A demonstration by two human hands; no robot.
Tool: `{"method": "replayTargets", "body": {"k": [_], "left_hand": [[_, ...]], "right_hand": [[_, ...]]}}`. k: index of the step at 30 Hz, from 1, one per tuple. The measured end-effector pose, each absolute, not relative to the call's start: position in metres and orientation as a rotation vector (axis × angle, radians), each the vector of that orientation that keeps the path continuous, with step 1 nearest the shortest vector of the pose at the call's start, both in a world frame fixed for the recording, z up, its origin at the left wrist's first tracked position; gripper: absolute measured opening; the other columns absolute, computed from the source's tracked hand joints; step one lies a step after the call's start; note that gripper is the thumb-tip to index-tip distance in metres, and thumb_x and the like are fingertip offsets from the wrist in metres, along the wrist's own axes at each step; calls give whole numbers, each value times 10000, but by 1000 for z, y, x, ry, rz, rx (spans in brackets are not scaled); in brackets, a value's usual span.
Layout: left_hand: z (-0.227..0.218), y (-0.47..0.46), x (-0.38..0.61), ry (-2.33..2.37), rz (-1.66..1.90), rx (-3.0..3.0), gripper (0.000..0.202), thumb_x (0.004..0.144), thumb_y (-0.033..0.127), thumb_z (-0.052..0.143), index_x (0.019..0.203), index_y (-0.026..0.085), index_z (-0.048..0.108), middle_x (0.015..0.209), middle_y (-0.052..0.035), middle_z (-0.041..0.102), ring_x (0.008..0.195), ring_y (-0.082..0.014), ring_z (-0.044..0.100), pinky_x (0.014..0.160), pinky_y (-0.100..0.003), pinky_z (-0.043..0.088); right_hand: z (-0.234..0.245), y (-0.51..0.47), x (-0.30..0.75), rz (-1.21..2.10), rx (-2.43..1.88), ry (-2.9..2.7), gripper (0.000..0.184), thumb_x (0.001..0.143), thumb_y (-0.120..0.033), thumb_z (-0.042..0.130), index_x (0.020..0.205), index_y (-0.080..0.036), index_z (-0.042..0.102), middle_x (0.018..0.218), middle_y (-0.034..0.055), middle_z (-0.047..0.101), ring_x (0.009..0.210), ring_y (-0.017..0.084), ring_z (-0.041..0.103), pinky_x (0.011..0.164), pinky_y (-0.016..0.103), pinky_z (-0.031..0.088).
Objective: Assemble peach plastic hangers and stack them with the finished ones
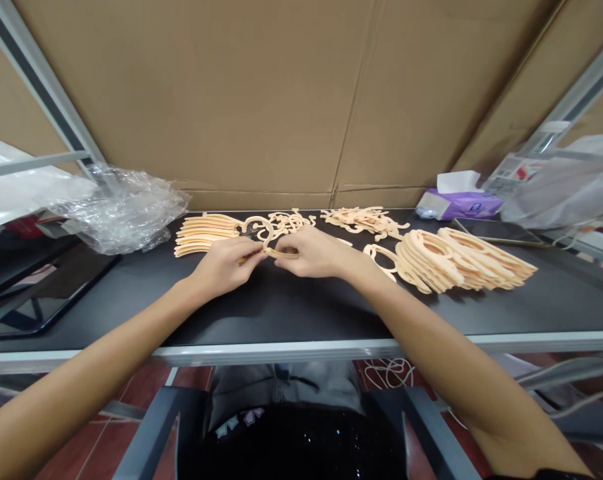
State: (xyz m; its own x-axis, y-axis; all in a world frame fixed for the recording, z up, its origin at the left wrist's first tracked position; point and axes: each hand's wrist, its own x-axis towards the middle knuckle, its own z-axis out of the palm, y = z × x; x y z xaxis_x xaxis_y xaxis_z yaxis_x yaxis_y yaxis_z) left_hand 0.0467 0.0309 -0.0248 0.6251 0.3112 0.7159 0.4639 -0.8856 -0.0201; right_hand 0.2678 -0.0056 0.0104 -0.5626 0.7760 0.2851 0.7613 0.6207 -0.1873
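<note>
Brown cardboard (231, 100) covers the wall behind a long black table (291, 313), and on this table we see many pale orange hangers lying in groups. Our left hand (224, 267) and our right hand (314, 253) are both narrow, and together they pinch one pale orange hanger (281, 253) near the middle of the table, just in front of the loose pile (286, 221). Its curved top stands up between the hands, and we cannot see well how the fingers hold it. To the left lies a neat straight stack (206, 235), and to the right is a big leaning stack (456, 260), close to the right wrist. Farther back we find a second loose pile (364, 220), a tissue box (459, 203) and a phone (496, 231). We think the leaning stack is the main risk, because a small touch of the right arm could make it slide. Also, the thin hanger could spring out of the fingers if we bend it too much, and its hook could catch the loose pile and pull pieces away.
</note>
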Motion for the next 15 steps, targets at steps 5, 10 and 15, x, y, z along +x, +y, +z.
{"method": "replayTargets", "body": {"k": [5,10,15], "left_hand": [[-18,25,52,-883,-1347,-2707,278,962,334,554,863,147,735,747,-47,731,643,-141,641,613,-243,472],[-14,23,55,-1196,-1599,-2719,408,983,407,480,847,124,740,733,-41,719,667,-153,643,624,-245,472],[-17,29,52,-1260,-1575,-2608,411,980,419,477,878,136,758,827,-55,758,698,-164,661,645,-257,474]], "right_hand": [[12,-5,264,203,-1193,-2348,171,890,-250,589,813,-145,700,696,5,667,621,101,507,618,230,316],[12,-3,262,179,-1161,-2179,163,890,-272,605,809,-161,692,710,7,672,642,113,541,627,239,333],[10,1,266,247,-1205,-2044,151,873,-293,623,839,-172,706,687,0,672,620,122,556,630,247,358]]}}
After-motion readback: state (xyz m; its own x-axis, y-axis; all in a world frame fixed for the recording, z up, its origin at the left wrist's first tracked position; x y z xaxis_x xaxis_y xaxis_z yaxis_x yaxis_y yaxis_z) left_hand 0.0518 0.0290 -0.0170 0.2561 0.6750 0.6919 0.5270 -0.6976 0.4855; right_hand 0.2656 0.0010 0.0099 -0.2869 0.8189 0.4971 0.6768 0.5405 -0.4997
